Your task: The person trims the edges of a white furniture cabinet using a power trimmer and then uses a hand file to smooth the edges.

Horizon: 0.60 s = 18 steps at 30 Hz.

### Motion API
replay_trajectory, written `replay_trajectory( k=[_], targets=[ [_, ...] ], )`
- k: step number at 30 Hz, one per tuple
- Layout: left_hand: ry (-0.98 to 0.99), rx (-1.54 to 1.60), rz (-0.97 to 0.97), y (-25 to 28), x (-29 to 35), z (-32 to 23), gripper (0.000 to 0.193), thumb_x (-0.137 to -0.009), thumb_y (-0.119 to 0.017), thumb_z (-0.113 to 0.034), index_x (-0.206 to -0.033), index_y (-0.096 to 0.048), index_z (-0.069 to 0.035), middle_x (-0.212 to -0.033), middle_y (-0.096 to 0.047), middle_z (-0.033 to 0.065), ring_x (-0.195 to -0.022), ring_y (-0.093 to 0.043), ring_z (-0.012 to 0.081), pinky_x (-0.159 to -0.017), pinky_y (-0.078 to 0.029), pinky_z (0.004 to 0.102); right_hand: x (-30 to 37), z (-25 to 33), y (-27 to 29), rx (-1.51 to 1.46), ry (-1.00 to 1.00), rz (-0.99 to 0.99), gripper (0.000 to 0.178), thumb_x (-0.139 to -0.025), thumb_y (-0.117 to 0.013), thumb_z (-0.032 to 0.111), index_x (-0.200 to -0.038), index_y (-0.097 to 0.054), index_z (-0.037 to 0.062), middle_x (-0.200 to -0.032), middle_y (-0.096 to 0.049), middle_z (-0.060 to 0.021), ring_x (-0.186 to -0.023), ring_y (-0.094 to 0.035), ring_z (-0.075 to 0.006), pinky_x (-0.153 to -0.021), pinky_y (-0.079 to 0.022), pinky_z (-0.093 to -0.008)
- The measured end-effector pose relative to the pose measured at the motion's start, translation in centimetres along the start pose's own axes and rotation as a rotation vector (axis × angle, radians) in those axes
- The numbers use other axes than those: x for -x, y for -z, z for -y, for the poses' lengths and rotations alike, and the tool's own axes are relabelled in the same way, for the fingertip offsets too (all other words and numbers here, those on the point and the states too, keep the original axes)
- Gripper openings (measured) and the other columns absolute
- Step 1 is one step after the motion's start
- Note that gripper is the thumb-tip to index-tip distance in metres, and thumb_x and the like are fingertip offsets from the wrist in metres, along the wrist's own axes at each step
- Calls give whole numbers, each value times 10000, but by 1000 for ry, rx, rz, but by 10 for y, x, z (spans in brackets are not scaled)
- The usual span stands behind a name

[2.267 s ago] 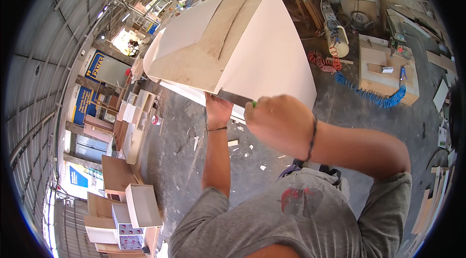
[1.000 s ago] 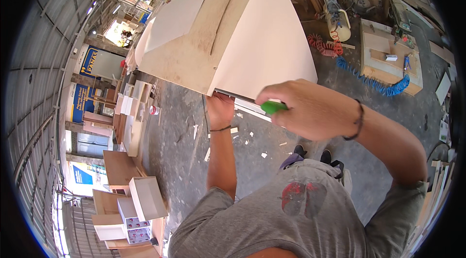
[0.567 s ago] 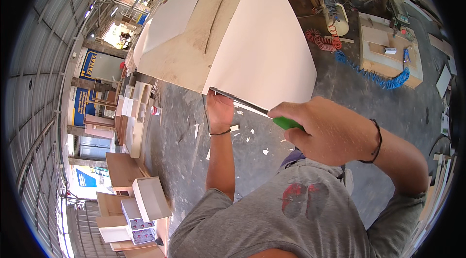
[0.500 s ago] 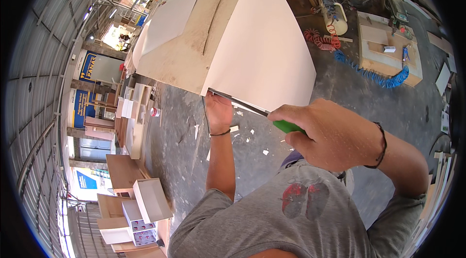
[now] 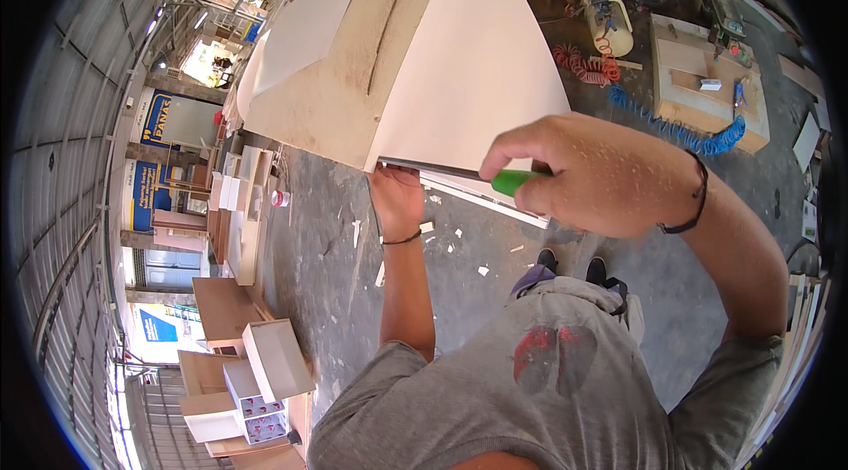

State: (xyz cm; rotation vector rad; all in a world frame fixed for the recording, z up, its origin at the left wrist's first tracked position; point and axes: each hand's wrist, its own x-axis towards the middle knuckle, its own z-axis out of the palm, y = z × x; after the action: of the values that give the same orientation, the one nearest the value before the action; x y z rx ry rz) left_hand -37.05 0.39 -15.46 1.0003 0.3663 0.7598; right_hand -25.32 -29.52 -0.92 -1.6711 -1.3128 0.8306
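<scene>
A large box-like piece with a smooth white panel (image 5: 473, 72) and a bare brown face (image 5: 309, 103) stands before me. Along the white panel's near edge lies a file with a dark, narrow blade (image 5: 446, 169) and a green handle (image 5: 512, 181). My right hand (image 5: 609, 174) is closed round that handle, its index finger stretched toward the blade. At the panel's near left corner, my left hand (image 5: 399, 200) is raised with fingers curled at the blade's far end; the corner and blade partly hide the fingertips. Below the blade, a pale lower edge (image 5: 495, 203) of the piece shows.
White scraps (image 5: 483, 271) litter the grey floor. Cabinets and drawer boxes (image 5: 276, 362) stand at the left. On the right are an air compressor (image 5: 609, 28), a coiled blue hose (image 5: 680, 130) and a low wooden bench (image 5: 707, 117) with tools.
My right hand and the file's handle have swung up and away from me, while the blade's far end stays by my left hand. The piece's lower edge and my feet now show.
</scene>
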Motion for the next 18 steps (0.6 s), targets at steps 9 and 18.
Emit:
replay_trajectory(
  k=[9, 18],
  targets=[
    [17, -293, 219, 25, -30, -20, 417, -982, -450, -359, -1295, -489, -86, -1317, -546, 84, -1185, -540, 223, -995, -439, 408, -4, -14, -51, 47, 126, -168, 206, -819, -534, 103, -956, -614, -29, -731, -655, -209, -676, -658, -385, -639, -512, -454],
    [-285, -868, -129, 17, 52, 5, 611, -1011, -456, -309, -1492, -196, -35, -1503, -318, 149, -1363, -363, 273, -1112, -277, 439, 129, -85, -77, -335, -254, -16, 303, -871, -536, 102, -1165, -544, 29, -825, -660, -206, -773, -647, -382, -683, -488, -439]
  ],
)
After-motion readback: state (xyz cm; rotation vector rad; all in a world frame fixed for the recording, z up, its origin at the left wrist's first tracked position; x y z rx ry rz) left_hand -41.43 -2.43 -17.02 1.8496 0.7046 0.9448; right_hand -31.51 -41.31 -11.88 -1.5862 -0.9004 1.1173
